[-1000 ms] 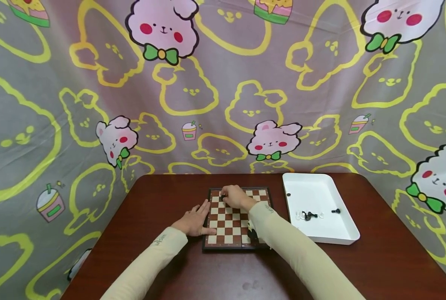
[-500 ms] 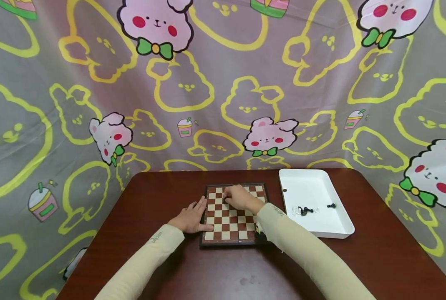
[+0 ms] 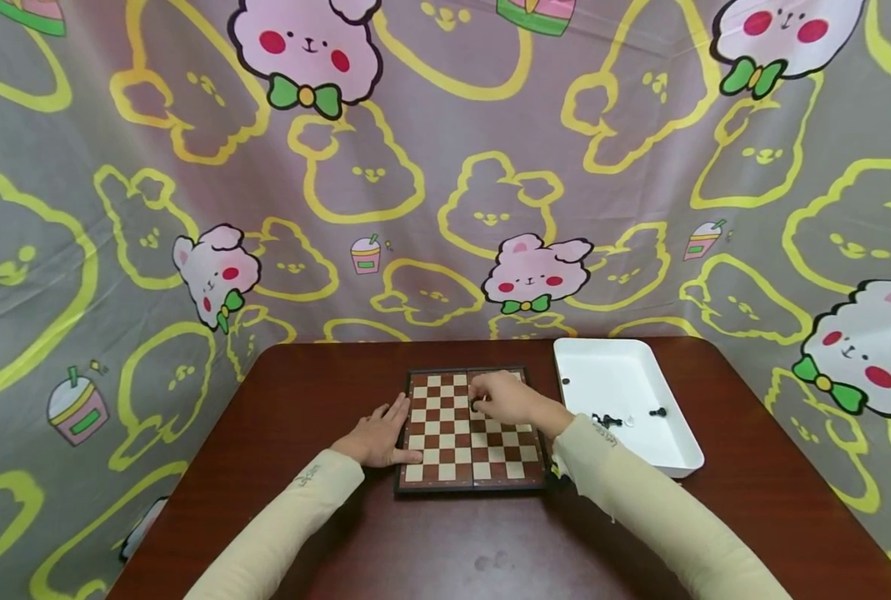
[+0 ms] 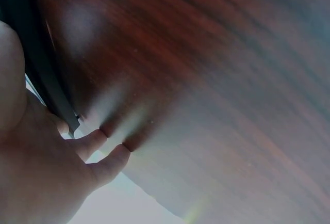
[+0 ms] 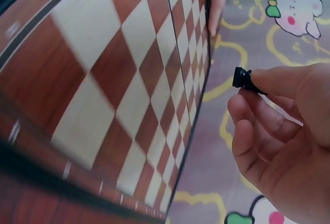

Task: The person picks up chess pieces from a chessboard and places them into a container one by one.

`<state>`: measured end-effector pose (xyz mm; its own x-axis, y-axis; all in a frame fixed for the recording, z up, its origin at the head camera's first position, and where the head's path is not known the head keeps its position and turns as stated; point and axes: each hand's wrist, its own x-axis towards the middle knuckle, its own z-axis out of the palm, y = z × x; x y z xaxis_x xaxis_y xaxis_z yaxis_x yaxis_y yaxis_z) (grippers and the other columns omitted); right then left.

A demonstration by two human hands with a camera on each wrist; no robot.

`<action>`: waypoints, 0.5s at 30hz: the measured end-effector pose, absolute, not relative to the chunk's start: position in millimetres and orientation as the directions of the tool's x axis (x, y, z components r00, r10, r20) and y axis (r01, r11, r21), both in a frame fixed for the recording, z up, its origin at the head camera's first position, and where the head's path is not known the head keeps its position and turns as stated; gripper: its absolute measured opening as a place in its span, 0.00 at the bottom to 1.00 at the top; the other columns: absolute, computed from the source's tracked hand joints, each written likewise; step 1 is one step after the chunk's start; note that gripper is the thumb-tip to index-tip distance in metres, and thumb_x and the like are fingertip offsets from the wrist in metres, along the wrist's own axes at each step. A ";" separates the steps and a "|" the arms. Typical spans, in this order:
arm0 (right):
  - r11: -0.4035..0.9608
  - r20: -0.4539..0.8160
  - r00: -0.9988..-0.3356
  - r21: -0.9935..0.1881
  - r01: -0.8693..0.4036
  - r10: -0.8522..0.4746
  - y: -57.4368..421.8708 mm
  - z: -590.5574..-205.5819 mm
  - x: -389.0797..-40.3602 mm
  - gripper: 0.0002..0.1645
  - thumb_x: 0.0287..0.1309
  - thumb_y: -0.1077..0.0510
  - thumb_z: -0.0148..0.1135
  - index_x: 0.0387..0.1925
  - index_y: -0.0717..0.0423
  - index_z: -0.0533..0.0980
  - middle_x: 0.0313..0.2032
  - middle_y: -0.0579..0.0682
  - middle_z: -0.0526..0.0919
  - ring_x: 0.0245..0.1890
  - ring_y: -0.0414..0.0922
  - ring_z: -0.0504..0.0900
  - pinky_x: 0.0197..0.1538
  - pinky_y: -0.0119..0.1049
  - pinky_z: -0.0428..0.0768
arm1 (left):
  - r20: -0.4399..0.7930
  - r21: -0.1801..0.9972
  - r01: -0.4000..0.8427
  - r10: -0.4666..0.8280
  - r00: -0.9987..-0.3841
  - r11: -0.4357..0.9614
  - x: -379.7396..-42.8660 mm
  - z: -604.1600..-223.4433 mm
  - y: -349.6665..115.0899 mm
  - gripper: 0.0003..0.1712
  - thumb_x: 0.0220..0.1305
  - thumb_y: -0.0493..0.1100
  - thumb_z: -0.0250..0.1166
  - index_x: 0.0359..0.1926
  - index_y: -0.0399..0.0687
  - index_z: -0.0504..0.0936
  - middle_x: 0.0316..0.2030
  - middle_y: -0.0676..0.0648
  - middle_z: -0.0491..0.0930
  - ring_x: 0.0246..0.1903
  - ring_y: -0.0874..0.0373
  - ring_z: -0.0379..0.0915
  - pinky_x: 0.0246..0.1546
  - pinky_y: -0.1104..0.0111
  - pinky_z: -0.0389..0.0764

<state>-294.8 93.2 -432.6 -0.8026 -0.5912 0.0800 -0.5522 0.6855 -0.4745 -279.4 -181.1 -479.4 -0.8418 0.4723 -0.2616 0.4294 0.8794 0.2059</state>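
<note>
My right hand (image 3: 511, 402) pinches a small black chess piece (image 5: 240, 78) between thumb and forefinger, over the far right part of a brown and cream chessboard (image 3: 432, 428). In the right wrist view, the piece's flared base points toward the board, and the other fingers curl beneath it. My left hand (image 3: 376, 439) lies with spread fingers at the board's left side, its thumb reaching over the edge onto the board. The left wrist view shows its fingertips (image 4: 122, 154) touching the tabletop beside the dark board rim (image 4: 49, 74).
A white tray (image 3: 616, 367) stands right of the board. Inside are several black and clear chess pieces (image 3: 608, 421), a black piece (image 3: 658, 412) lying apart, and a small dark disc (image 3: 566, 382). The brown table (image 3: 325, 375) meets a patterned cloth wall (image 3: 430, 208).
My right hand has moved rightward across the board from its far left part, carrying the black chess piece. The left hand stays at the board's edge. The head view has shifted slightly.
</note>
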 end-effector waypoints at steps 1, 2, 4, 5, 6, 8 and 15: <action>0.688 0.078 -0.806 -0.476 -0.548 -0.587 98.6 -431.2 -293.4 0.07 0.62 0.61 0.60 0.41 0.57 0.80 0.38 0.46 0.82 0.32 0.39 0.78 0.35 0.38 0.76 | -0.259 0.209 0.432 0.476 -0.841 0.877 -279.4 -479.5 -180.8 0.62 0.55 0.75 0.54 0.75 0.42 0.40 0.74 0.43 0.36 0.68 0.37 0.46 0.58 0.41 0.59; 0.694 0.078 -0.809 -0.470 -0.545 -0.582 104.3 -429.9 -292.2 0.07 0.62 0.61 0.60 0.41 0.56 0.80 0.37 0.46 0.82 0.32 0.38 0.78 0.36 0.38 0.76 | -0.258 0.210 0.435 0.478 -0.839 0.876 -279.4 -479.8 -180.5 0.62 0.55 0.75 0.54 0.75 0.42 0.40 0.74 0.43 0.36 0.68 0.37 0.46 0.58 0.41 0.59; 0.698 0.083 -0.817 -0.475 -0.535 -0.570 116.0 -427.4 -290.1 0.08 0.61 0.61 0.60 0.41 0.57 0.80 0.37 0.45 0.81 0.31 0.38 0.78 0.35 0.37 0.76 | -0.258 0.208 0.439 0.482 -0.837 0.874 -279.7 -480.7 -180.2 0.62 0.55 0.75 0.54 0.75 0.42 0.40 0.74 0.43 0.36 0.68 0.37 0.46 0.58 0.41 0.59; 0.698 0.086 -0.819 -0.477 -0.533 -0.567 122.1 -426.1 -289.0 0.07 0.61 0.61 0.60 0.41 0.57 0.80 0.36 0.45 0.81 0.30 0.38 0.78 0.35 0.37 0.76 | -0.260 0.201 0.442 0.483 -0.836 0.874 -279.8 -481.2 -180.2 0.62 0.55 0.76 0.53 0.75 0.42 0.39 0.74 0.43 0.35 0.68 0.37 0.46 0.58 0.41 0.59; 0.698 0.087 -0.824 -0.485 -0.527 -0.561 128.2 -424.6 -287.8 0.07 0.61 0.61 0.60 0.41 0.57 0.80 0.35 0.45 0.81 0.29 0.38 0.78 0.34 0.36 0.76 | -0.261 0.197 0.444 0.483 -0.836 0.874 -280.0 -481.9 -180.3 0.62 0.55 0.76 0.53 0.75 0.42 0.39 0.74 0.42 0.35 0.68 0.37 0.46 0.58 0.41 0.59; 0.701 0.095 -0.831 -0.490 -0.518 -0.547 140.1 -422.2 -285.7 0.06 0.61 0.62 0.60 0.40 0.56 0.80 0.34 0.44 0.80 0.29 0.38 0.77 0.34 0.36 0.76 | -0.260 0.192 0.446 0.483 -0.836 0.874 -280.3 -482.9 -181.0 0.62 0.55 0.76 0.53 0.75 0.41 0.40 0.74 0.42 0.36 0.68 0.37 0.46 0.58 0.41 0.60; 0.731 0.084 -0.872 -0.510 -0.454 -0.483 178.2 -413.2 -279.1 0.06 0.61 0.61 0.60 0.40 0.56 0.79 0.32 0.43 0.80 0.29 0.39 0.75 0.35 0.38 0.74 | -0.259 0.183 0.445 0.480 -0.838 0.876 -281.4 -482.8 -181.1 0.61 0.55 0.75 0.54 0.75 0.42 0.40 0.74 0.42 0.36 0.67 0.36 0.46 0.57 0.41 0.60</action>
<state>-279.1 178.2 -413.2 -0.8715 -0.4831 0.0839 -0.4541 0.7307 -0.5098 -281.4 -181.1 -482.8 -0.8380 0.4800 -0.2594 0.4452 0.8764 0.1834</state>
